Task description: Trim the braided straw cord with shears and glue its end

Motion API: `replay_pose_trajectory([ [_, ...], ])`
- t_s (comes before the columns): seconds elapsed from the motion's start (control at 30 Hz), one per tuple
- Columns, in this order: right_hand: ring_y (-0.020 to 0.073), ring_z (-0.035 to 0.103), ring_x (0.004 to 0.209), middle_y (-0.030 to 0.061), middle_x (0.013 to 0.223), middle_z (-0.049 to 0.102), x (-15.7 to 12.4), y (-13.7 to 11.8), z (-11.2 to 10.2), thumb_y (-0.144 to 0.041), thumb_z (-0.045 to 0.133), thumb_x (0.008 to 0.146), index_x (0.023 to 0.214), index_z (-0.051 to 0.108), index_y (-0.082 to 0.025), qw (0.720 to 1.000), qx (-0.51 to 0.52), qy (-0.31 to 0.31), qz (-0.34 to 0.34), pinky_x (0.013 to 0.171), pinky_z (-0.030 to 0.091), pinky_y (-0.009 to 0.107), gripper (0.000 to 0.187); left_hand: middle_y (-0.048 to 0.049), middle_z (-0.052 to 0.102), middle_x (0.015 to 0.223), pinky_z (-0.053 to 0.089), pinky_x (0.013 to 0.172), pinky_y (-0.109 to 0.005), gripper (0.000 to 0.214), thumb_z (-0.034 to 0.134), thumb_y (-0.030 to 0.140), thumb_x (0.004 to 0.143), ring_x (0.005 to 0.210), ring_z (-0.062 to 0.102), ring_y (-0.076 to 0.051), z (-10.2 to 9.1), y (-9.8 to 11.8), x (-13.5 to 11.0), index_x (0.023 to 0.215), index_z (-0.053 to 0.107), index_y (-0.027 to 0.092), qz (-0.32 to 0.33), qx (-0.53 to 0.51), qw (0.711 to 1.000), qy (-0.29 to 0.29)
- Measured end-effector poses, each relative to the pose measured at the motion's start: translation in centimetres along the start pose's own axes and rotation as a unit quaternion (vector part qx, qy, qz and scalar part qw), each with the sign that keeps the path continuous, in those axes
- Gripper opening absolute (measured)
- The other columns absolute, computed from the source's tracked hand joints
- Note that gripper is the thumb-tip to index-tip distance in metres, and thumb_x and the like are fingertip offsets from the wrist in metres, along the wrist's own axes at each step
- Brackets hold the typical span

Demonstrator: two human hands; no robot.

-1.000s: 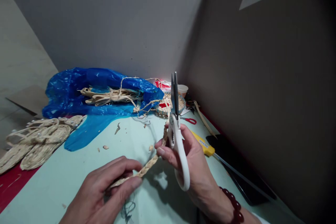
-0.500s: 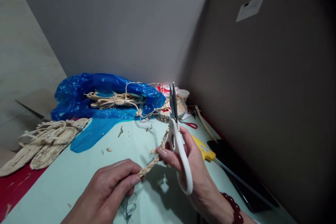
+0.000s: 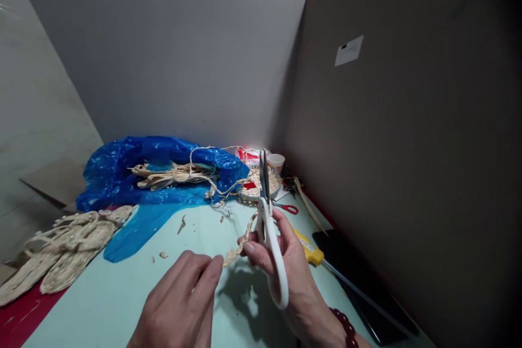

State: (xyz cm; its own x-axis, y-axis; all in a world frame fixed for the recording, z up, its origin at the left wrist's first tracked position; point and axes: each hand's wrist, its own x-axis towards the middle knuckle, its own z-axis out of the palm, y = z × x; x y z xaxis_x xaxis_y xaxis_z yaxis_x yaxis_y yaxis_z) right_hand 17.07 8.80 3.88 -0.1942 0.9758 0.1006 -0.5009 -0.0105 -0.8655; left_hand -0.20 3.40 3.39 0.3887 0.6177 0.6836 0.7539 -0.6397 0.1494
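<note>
White-handled scissors (image 3: pixel 272 250) hang on my right hand (image 3: pixel 287 261), their blades together and pointing up and away. Thumb and fingers of that same hand also pinch a short braided straw cord (image 3: pixel 244 240). The cord's near end, flat and pale, meets the fingertips of my left hand (image 3: pixel 179 299), which are pressed together on it. Behind the scissors the far part of the cord rises and is partly hidden.
A blue plastic bag (image 3: pixel 110 168) holds a bundle of straw strips (image 3: pixel 175 175). Woven sandals (image 3: pixel 77 250) lie at left. To the right are a yellow glue gun (image 3: pixel 312 253), red-handled scissors (image 3: pixel 289 209) and a black flat object (image 3: pixel 346 261). A round woven basket (image 3: pixel 271 178) and white cup (image 3: pixel 276 161) stand behind.
The view has tilted up, showing shelves above the partition. My left fingers have moved to the cord's near end, so less of it is covered. The right hand keeps its hold.
</note>
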Motion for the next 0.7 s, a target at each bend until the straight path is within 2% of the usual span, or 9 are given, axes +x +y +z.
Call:
replay_pose_trajectory([
  [0.17,0.0118,0.063,0.069,-0.0041,0.076,0.069,-0.1,-0.6,0.0,-0.025,0.086,0.066,0.12,0.042,-0.025,1.0,0.013,0.003,-0.016,0.068,0.048,0.023,0.07,-0.0081,0.06,0.094,0.049,0.077,-0.034,0.048,0.054,-0.003,0.085,0.089,0.056,-0.024,0.3,0.1,0.6,0.126,0.049,0.021,-0.004,-0.045,0.999,0.015],
  [0.2,0.0124,0.063,0.07,-0.004,0.076,0.069,-0.1,-0.7,0.0,-0.024,0.085,0.066,0.12,0.043,-0.026,1.0,0.008,0.004,-0.017,0.068,0.049,0.024,0.069,-0.0063,0.061,0.093,0.049,0.077,-0.033,0.044,0.055,0.001,0.087,0.087,0.058,-0.023,0.3,0.4,0.8,0.124,0.053,0.024,-0.033,-0.072,0.997,0.018],
  [0.27,0.0119,0.063,0.069,-0.0045,0.075,0.069,-0.2,-0.8,0.2,-0.021,0.086,0.065,0.118,0.044,-0.026,1.0,-0.001,0.001,-0.015,0.068,0.049,0.024,0.068,-0.0026,0.064,0.089,0.048,0.075,-0.029,0.026,0.057,0.015,0.09,0.083,0.061,-0.02,0.0,1.1,1.3,0.112,0.061,0.029,-0.152,-0.158,0.976,0.004],
  [0.33,0.0102,0.062,0.065,-0.0064,0.072,0.068,-0.3,-0.7,0.5,-0.015,0.087,0.061,0.115,0.046,-0.027,1.0,-0.003,-0.018,0.0,0.065,0.049,0.021,0.069,-0.0001,0.066,0.078,0.047,0.064,-0.024,0.012,0.058,0.034,0.09,0.073,0.062,-0.018,-0.4,1.5,1.8,0.096,0.067,0.027,-0.303,-0.272,0.912,-0.058],
  [0.37,0.0095,0.062,0.063,-0.0073,0.071,0.068,-0.4,-0.7,0.7,-0.013,0.087,0.06,0.115,0.046,-0.027,0.999,0.003,-0.034,0.009,0.064,0.049,0.02,0.07,0.0009,0.064,0.07,0.045,0.059,-0.023,0.018,0.057,0.04,0.09,0.065,0.058,-0.016,-0.6,1.6,2.0,0.089,0.067,0.025,-0.363,-0.328,0.867,-0.098],
  [0.43,0.0091,0.062,0.06,-0.008,0.069,0.067,-0.6,-0.4,1.0,-0.012,0.087,0.06,0.116,0.046,-0.029,0.997,0.019,-0.063,0.028,0.062,0.05,0.02,0.071,0.003,0.059,0.06,0.036,0.051,-0.021,0.027,0.057,0.045,0.088,0.053,0.047,-0.011,-0.9,1.5,2.1,0.08,0.066,0.021,-0.433,-0.413,0.788,-0.147],
  [0.5,0.0087,0.062,0.057,-0.0076,0.072,0.068,-0.8,0.0,1.0,-0.011,0.086,0.063,0.121,0.044,-0.031,0.996,0.032,-0.077,0.043,0.06,0.05,0.02,0.074,0.0038,0.057,0.058,0.029,0.049,-0.021,0.03,0.058,0.047,0.087,0.051,0.037,-0.009,-1.1,1.2,1.9,0.077,0.065,0.019,-0.454,-0.454,0.75,-0.157],
  [0.57,0.0085,0.063,0.058,-0.0072,0.076,0.068,-0.9,0.4,0.8,-0.008,0.085,0.063,0.124,0.044,-0.033,0.995,0.04,-0.082,0.05,0.059,0.05,0.02,0.077,0.0034,0.057,0.06,0.028,0.051,-0.022,0.031,0.059,0.047,0.086,0.053,0.037,-0.01,-1.3,0.9,1.6,0.077,0.065,0.019,-0.456,-0.46,0.747,-0.153],
  [0.7,0.0103,0.065,0.065,-0.0061,0.077,0.068,-0.9,0.7,0.4,-0.005,0.084,0.064,0.127,0.044,-0.032,0.994,0.044,-0.093,0.03,0.062,0.051,0.02,0.08,0.0028,0.056,0.058,0.032,0.058,-0.024,0.031,0.06,0.048,0.084,0.06,0.045,-0.014,-1.6,1.1,1.8,0.073,0.068,0.02,-0.456,-0.432,0.766,-0.138],
])
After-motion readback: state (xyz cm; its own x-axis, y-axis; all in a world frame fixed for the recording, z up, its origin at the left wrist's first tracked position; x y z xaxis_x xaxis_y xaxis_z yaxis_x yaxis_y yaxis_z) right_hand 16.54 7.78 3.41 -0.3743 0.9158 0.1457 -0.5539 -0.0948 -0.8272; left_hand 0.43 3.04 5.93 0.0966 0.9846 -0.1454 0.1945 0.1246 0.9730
